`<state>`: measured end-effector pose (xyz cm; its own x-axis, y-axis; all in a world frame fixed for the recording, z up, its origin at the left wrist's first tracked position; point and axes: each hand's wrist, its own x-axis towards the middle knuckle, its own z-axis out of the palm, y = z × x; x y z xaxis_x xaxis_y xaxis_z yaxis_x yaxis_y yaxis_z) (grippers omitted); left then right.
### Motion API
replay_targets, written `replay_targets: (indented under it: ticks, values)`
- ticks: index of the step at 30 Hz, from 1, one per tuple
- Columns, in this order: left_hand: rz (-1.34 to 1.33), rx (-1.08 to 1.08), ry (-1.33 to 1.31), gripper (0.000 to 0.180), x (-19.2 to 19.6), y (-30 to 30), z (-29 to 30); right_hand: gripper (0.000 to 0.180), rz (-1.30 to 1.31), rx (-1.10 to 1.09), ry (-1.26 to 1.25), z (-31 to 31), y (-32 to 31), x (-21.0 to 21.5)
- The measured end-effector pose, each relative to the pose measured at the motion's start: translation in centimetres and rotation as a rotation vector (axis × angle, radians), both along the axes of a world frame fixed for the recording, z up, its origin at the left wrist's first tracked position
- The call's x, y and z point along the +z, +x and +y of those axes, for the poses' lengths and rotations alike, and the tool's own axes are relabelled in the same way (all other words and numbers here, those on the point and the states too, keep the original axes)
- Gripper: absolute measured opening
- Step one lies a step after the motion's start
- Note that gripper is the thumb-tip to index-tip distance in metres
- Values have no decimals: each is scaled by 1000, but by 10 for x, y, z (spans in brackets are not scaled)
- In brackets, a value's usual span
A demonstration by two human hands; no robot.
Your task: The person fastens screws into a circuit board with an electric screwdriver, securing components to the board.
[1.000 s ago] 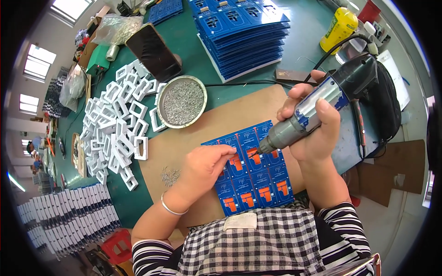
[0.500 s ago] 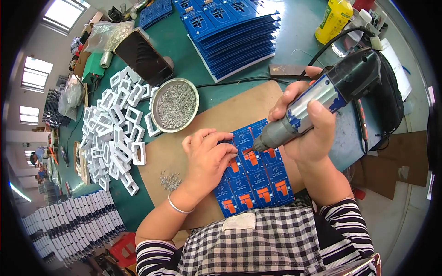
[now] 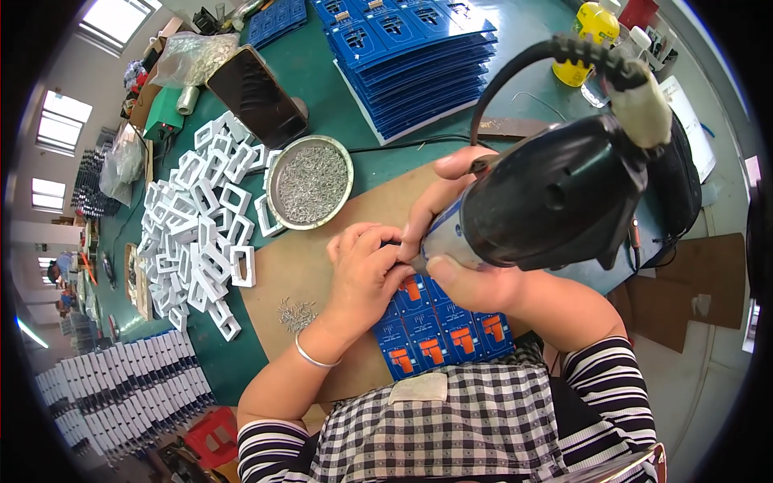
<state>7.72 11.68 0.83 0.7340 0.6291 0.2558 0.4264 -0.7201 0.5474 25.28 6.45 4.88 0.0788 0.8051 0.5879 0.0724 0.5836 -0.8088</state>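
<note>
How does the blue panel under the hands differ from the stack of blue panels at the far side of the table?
The blue panel under the hands lies single and flat on the brown board, and it carries orange parts; the stack of blue panels is many layers high, rests on the green table, and shows no orange parts. Hands and tool hide part of the single panel; the stack is uncovered. Both are blue.

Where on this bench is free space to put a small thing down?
Bare brown board between the white frames and the left hand, above the loose screws. Green mat between phone and blue stack. Crowded around both hands.
</note>
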Motion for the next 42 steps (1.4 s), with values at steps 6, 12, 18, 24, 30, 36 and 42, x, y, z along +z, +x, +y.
replay_targets:
  ticks: [6, 12, 18, 24, 30, 36, 42]
  values:
    - [-28, -33, -2, 24, -7, -4, 0, 68, -86, -65, -5, 2, -5, 8]
    - [-95, 35, 31, 21, 4, -29, 20, 72, -147, -62, -90, 17, -13, -1]
    - [-2, 251, 288, 11, 46, -85, 52, 53, 195, -13, -210, 12, -32, 5]
    - [297, 230, 232, 10, 33, -146, 27, 62, 523, 204, -130, 33, -5, -8]
    - [434, 67, 455, 11, 7, -132, 2, 65, 569, 67, -117, 4, 6, -5]
    - [482, 34, 660, 6, 7, -126, -2, 64, 377, 61, 27, -13, 15, 9]
    - [730, -137, 573, 5, 25, -107, 3, 63, 368, 155, 52, -13, 29, -1]
